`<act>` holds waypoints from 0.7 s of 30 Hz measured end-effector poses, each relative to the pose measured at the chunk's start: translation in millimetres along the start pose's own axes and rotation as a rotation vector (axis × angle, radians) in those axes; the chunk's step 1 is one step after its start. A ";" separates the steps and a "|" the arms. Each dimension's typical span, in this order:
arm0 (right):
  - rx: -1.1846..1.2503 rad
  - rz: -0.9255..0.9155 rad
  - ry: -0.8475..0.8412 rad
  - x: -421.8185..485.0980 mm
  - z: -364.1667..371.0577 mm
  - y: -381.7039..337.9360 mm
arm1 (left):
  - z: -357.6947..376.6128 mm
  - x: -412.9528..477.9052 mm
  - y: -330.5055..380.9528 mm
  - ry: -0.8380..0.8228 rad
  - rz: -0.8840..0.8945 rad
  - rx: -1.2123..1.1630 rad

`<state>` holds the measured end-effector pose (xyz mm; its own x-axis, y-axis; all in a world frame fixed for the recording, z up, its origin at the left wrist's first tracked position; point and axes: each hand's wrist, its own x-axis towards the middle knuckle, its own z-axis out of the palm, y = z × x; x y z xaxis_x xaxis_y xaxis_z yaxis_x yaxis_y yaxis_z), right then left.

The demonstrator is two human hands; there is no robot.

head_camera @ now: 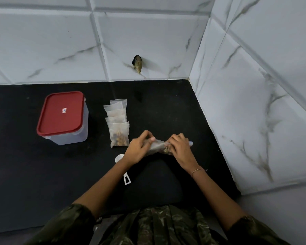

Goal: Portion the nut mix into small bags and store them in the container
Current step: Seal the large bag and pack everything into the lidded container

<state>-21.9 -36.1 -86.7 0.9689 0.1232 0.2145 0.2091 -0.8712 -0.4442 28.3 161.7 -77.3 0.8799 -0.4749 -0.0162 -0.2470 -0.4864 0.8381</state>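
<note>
My left grip (137, 149) and right grip (180, 147) pinched the small bag (157, 148) of nut mix just above the counter (166, 106), seemingly sealing it; next it needed laying with the filled bags (118, 128) beside the lidded container (60, 114).

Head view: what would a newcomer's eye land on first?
The red-lidded container at the left of the black counter, lid on. Then the left hand and right hand at centre, both gripping a small bag of nut mix, with a row of filled bags lying beyond.

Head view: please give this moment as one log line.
left hand grips bag | right hand grips bag | container lidded | filled bags on counter
</note>
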 end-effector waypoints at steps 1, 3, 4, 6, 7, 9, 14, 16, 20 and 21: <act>-0.032 -0.002 0.000 2.4 -0.5 0.2 | 1.7 -1.8 -0.8 -0.037 0.045 0.057; -0.100 0.007 0.003 3.7 -1.3 -1.0 | 6.2 -1.9 -1.4 -0.082 0.081 0.212; -0.121 0.027 -0.005 4.3 -0.4 -2.2 | 8.8 -0.4 -1.8 -0.076 0.081 0.271; -0.147 0.086 -0.050 5.9 1.5 -4.8 | 14.2 3.7 -2.2 -0.023 0.099 0.411; -0.170 0.115 -0.082 7.4 2.1 -6.1 | 16.7 5.9 -1.9 0.004 0.112 0.507; -0.195 0.186 -0.154 12.5 1.0 -8.1 | 19.2 11.2 -0.5 0.016 0.116 0.643; -0.178 0.266 -0.191 19.0 0.4 -5.4 | 19.3 22.7 3.8 -0.050 0.110 0.720; -0.290 0.185 -0.151 15.4 2.4 -4.5 | 20.1 23.3 3.7 -0.041 0.117 0.723; -0.350 -0.029 -0.266 14.9 -4.0 -3.6 | 21.9 26.9 5.5 -0.113 0.203 0.728; -0.358 -0.083 -0.339 17.6 -5.2 -3.0 | 21.1 28.2 5.8 -0.158 0.243 0.756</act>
<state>-6.1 -33.8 -77.0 0.9518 0.2946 -0.0852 0.2862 -0.9531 -0.0983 43.1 130.1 -84.4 0.7128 -0.7014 -0.0056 -0.6811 -0.6940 0.2333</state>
